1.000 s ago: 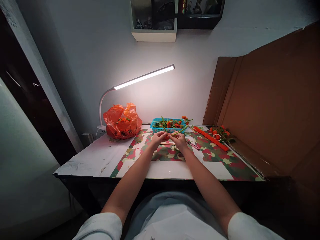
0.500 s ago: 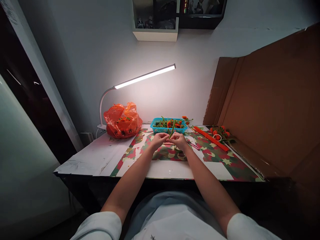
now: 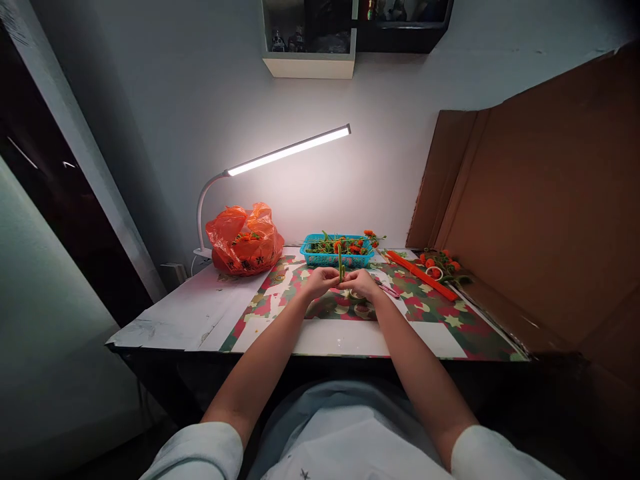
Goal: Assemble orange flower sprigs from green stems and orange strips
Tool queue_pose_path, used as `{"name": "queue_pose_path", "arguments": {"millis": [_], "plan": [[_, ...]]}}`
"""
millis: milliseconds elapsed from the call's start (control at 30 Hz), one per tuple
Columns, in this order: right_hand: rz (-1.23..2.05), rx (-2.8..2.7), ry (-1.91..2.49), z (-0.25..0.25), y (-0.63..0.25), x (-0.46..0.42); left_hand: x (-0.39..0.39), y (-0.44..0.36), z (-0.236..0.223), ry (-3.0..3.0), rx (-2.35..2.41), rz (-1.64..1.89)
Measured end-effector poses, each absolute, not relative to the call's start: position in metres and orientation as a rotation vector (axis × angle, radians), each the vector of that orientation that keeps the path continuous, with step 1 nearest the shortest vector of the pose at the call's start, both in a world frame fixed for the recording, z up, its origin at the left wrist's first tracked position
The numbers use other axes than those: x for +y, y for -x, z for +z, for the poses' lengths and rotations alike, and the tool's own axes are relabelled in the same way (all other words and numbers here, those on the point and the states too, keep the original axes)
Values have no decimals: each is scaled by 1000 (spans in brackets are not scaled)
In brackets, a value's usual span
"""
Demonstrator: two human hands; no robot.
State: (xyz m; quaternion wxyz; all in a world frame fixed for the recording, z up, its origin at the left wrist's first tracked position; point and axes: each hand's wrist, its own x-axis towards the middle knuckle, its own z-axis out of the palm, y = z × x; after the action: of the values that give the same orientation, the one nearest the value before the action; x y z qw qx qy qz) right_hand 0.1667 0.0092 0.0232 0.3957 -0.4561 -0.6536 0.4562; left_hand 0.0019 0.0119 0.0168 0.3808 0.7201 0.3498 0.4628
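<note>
My left hand (image 3: pixel 317 283) and my right hand (image 3: pixel 361 283) meet above the patterned mat (image 3: pixel 425 310), fingers pinched together on a thin green stem (image 3: pixel 341 261). The stem stands nearly upright between them, with an orange bit near its top. Just behind the hands sits a blue basket (image 3: pixel 336 252) full of green stems and orange flower heads. A small roll of tape (image 3: pixel 362 309) lies on the mat under my right wrist.
An orange plastic bag (image 3: pixel 245 239) lies at the back left beside a white desk lamp (image 3: pixel 280 155). An orange strip (image 3: pixel 419 275), more orange flowers (image 3: pixel 438 264) and pink scissors (image 3: pixel 387 289) lie to the right. Brown cardboard (image 3: pixel 540 200) walls off the right side.
The green stem has swung from lying slanted to the right up to nearly vertical. Both hands have drawn closer together around its lower end.
</note>
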Motion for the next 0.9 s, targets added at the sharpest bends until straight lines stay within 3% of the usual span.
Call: {"name": "queue_pose_path", "arguments": {"millis": [267, 700, 900], "plan": [[1199, -1516, 1205, 25, -165, 6, 12, -2, 17, -1770, 824, 1214], [980, -1650, 1209, 11, -165, 21, 11, -2, 16, -1664, 845, 1176], [398, -1763, 1044, 14, -158, 15, 10, -1, 23, -1453, 897, 1361]]}}
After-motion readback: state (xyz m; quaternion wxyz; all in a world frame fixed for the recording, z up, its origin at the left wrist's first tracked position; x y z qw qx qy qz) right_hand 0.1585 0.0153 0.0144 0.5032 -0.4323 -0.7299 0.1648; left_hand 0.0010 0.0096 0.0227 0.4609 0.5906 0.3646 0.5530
